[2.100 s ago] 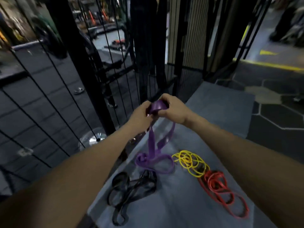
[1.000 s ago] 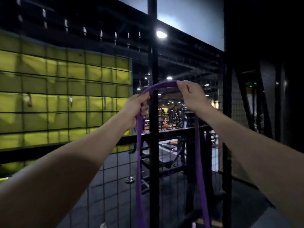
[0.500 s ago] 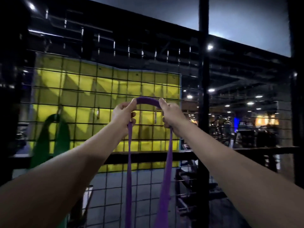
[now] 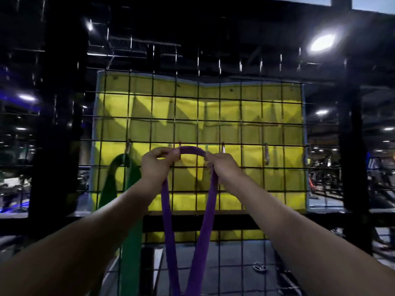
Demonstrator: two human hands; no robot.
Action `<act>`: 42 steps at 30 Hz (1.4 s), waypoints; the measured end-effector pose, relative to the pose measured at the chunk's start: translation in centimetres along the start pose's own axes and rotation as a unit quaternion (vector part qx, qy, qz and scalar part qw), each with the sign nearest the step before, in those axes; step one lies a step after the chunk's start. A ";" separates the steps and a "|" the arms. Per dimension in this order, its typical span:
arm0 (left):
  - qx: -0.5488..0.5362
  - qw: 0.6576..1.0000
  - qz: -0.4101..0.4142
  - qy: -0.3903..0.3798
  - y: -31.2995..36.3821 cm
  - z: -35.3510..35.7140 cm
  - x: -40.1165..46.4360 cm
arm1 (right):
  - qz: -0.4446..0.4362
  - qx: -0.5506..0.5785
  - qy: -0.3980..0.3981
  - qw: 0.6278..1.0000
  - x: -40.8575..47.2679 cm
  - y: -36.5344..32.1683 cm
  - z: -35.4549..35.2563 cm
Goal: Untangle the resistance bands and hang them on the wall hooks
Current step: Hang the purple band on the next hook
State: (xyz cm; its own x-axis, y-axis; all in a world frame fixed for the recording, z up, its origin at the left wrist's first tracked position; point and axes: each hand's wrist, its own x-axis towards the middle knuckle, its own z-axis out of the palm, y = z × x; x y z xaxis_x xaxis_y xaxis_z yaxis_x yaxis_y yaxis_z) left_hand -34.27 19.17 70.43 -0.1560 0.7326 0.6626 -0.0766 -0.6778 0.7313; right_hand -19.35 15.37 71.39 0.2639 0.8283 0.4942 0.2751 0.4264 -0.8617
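Note:
I hold a purple resistance band (image 4: 192, 150) up against a black wire grid wall (image 4: 241, 133). My left hand (image 4: 157, 165) pinches the top of its loop on the left, and my right hand (image 4: 222, 166) grips it on the right. The two purple strands hang straight down between my forearms and leave the frame at the bottom. The arch of the band sits level with a row of small metal hooks (image 4: 223, 149) on the grid. A green band (image 4: 126, 189) hangs from the leftmost hook (image 4: 128, 147).
A yellow panel (image 4: 267, 116) backs the grid behind the hooks. Another hook (image 4: 266, 154) hangs bare further right. Thick black posts (image 4: 350, 146) frame the grid on both sides. Gym equipment and ceiling lights show dimly beyond.
My view rose from the mat with the tangled bands to the grid wall. Both hands carried the purple band up and left, level with the row of hooks.

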 end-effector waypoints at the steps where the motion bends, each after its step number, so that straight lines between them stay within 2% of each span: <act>1: 0.011 1.000 0.005 0.001 -0.4 -0.3 0.3 | 0.005 0.018 -0.015 1.000 0.5 0.6 0.5; 6: 0.038 0.999 0.011 0.005 -1.7 -1.6 1.6 | 0.002 0.012 -0.089 0.996 1.6 2.3 1.4; 12: 0.067 0.997 0.044 -0.021 -2.7 -1.9 2.9 | -0.127 -0.093 -0.041 0.987 4.5 0.9 2.9; 15: 0.067 0.996 0.056 -0.027 -2.7 -2.0 3.3 | -0.149 -0.133 -0.009 0.980 6.0 0.6 4.3; 25: 0.083 0.993 0.068 -0.046 -2.2 -2.4 3.7 | -0.100 -0.061 0.031 0.993 7.8 0.2 6.5; 33: 0.061 0.993 0.078 -0.058 -1.9 -1.6 4.5 | -0.078 -0.059 0.005 0.995 7.9 -0.7 6.9; 42: 0.059 0.995 0.067 -0.047 -2.1 -1.0 5.2 | -0.070 -0.054 0.023 0.996 7.7 -1.8 6.6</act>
State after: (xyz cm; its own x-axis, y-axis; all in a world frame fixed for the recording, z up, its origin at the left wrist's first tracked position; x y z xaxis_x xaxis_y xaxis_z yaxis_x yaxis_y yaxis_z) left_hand -35.86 24.38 72.15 -0.0630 0.6421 0.7640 0.0555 -0.7621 0.6451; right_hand -23.96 23.38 75.93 0.2565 0.7456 0.6151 0.4101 0.4923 -0.7678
